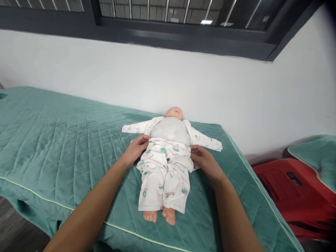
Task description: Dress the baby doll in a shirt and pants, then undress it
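Note:
A baby doll (173,130) lies on its back on a green quilted bed (60,140), head toward the wall, bare feet toward me. It wears white printed trousers (164,175) and an open white printed top with the sleeves spread out. My left hand (135,148) grips the trousers' waistband at the doll's right hip. My right hand (203,159) pinches the waistband at the other hip. Both hands have their fingers curled on the cloth.
The bed stands against a white wall (236,94) under a dark-framed window (183,28). A red object (294,189) lies on the floor to the right, beside another green-covered surface (315,157). The bed's near edge has a pale piped seam.

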Demonstrator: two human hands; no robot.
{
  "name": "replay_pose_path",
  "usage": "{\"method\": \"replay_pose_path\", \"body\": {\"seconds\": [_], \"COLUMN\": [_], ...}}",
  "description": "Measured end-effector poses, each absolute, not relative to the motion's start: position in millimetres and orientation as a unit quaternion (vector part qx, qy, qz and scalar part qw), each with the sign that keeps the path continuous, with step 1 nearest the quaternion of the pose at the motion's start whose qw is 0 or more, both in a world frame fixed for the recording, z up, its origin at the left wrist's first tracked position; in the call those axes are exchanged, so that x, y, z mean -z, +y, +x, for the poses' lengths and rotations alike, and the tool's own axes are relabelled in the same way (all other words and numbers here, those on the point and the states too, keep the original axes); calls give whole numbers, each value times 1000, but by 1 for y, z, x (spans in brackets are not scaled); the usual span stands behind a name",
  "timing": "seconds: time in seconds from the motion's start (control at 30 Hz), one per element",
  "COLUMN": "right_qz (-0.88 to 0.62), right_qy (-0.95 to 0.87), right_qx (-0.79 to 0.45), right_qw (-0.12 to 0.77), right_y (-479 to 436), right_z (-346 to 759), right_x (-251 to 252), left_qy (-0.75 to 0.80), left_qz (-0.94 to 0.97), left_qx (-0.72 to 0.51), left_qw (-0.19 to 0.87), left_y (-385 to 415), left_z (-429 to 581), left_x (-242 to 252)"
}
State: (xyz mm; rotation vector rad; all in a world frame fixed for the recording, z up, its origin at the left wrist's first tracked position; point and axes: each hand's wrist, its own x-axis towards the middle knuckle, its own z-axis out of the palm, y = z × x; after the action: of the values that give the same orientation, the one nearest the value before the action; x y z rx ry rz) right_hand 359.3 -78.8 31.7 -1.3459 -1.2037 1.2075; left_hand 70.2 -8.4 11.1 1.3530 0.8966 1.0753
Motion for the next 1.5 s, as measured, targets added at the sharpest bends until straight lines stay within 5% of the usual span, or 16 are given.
{"method": "replay_pose_path", "body": {"seconds": [0.33, 0.53, 0.83, 1.1, 1.5], "right_qz": [-497, -488, -583, -531, -579], "right_qy": [-629, -684, -658, -456, -492], "right_qx": [-258, -184, -214, -439, -326], "right_qw": [539, 510, 426, 564, 563], "right_y": [-74, -70, -42, -28, -34], "right_z": [348, 346, 348, 345, 343], "right_x": [-29, -29, -47, -29, -20], "left_qy": [352, 318, 417, 370, 465], "left_qz": [691, 688, 678, 515, 588], "left_qx": [-488, -493, -453, -473, -480], "left_qw": [401, 427, 400, 612, 456], "left_y": [-5, -4, 26, 37, 28], "left_z": [71, 76, 96, 97, 92], "left_x": [-17, -16, -31, -16, -14]}}
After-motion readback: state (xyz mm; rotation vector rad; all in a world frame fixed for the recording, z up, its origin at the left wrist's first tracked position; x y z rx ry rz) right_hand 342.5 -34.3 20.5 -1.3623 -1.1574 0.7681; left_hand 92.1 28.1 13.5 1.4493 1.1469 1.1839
